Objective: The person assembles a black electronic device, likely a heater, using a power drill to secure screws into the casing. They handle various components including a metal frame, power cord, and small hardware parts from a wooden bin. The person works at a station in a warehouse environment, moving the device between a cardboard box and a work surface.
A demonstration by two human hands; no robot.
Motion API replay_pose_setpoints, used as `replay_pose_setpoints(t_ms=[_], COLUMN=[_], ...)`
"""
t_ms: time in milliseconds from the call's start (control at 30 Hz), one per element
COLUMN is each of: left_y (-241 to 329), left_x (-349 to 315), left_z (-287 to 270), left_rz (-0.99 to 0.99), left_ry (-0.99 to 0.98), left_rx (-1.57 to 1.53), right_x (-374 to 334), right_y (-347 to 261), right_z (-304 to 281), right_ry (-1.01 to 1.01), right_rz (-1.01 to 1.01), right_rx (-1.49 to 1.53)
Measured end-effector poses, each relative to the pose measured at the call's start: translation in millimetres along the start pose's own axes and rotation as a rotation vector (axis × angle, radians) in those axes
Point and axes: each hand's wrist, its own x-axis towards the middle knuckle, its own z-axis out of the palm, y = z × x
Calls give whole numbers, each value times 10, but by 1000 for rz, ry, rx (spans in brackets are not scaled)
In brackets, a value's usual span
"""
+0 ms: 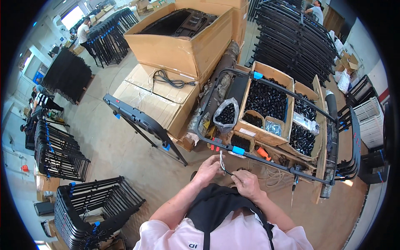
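In front of my body, my left hand (209, 170) is closed on a short cable, near the white wires (221, 158) that stick up from it. My right hand (246, 182) pinches the black part of the cable (227, 171) between thumb and fingers. Just beyond my hands is the near bar of a black tubular frame (266, 157), which lies across the bench and boxes. Blue tape (238, 150) wraps this bar, and red pieces (215, 143) sit by its left corner. A thin lead (293, 189) hangs down from the bar at the right.
Wooden boxes of small black parts (266, 100) and a plastic bag of them (226, 116) lie inside the frame. An orange-handled tool (263, 153) rests below. Large cartons (160, 98), an upright black frame (139, 118) and stacked frames (91, 208) stand leftward. Other people (83, 31) are farther off.
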Motion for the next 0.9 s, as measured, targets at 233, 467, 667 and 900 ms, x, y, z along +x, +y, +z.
replay_pose_setpoints(t_ms=[233, 467, 667, 900], left_y=[26, -94, -377, -517], left_x=[100, 368, 633, 768], left_z=[-374, -486, -600, -844], left_rz=[276, 49, 87, 15], left_ry=[-80, 25, 184, 127], left_rx=[439, 268, 125, -11], right_x=[87, 123, 247, 326], right_y=[124, 323, 425, 485], right_z=[267, 630, 992, 1191], right_ry=[-90, -160, -227, -223], right_rz=[141, 292, 342, 327], right_rx=[34, 82, 75, 55])
